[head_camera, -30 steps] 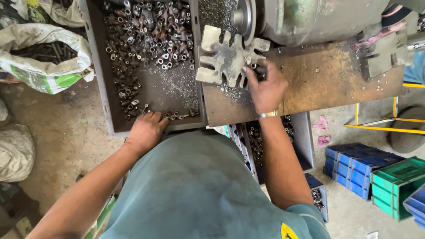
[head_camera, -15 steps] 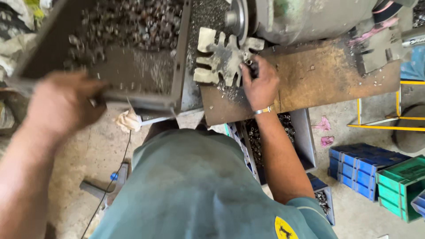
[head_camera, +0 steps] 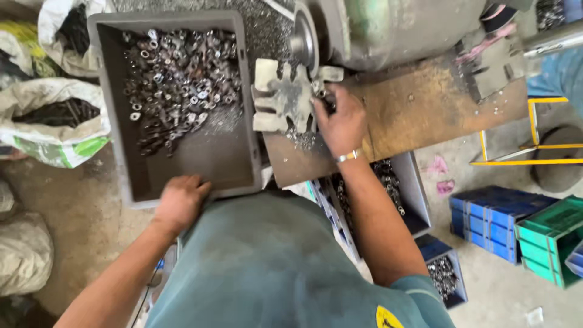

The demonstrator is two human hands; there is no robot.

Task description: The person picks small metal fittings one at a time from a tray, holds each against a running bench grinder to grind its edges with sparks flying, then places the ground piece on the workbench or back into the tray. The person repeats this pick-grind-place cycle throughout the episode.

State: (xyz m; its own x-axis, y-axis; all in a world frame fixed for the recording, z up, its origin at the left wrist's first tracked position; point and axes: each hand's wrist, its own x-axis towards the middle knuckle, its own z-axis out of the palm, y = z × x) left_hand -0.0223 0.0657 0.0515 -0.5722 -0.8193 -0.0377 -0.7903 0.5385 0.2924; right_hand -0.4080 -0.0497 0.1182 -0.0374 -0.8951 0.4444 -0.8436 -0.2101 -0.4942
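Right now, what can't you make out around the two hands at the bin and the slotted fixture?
Head view only:
- Right hand: fingertips hidden behind the slotted metal fixture, so any part they hold cannot be told.
- Left hand: fingers curl over the grey bin rim; grip unclear.
- Small metal parts: too small to identify.
- Green machine: cut off by top edge.

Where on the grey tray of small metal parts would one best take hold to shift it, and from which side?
Probably the near rim of the grey tray, from the person's side. The left hand already rests there, the wall is straight with a lip for fingers, and the metal parts lie heaped toward the far end. The right wall sits close beside the star-shaped fixture.
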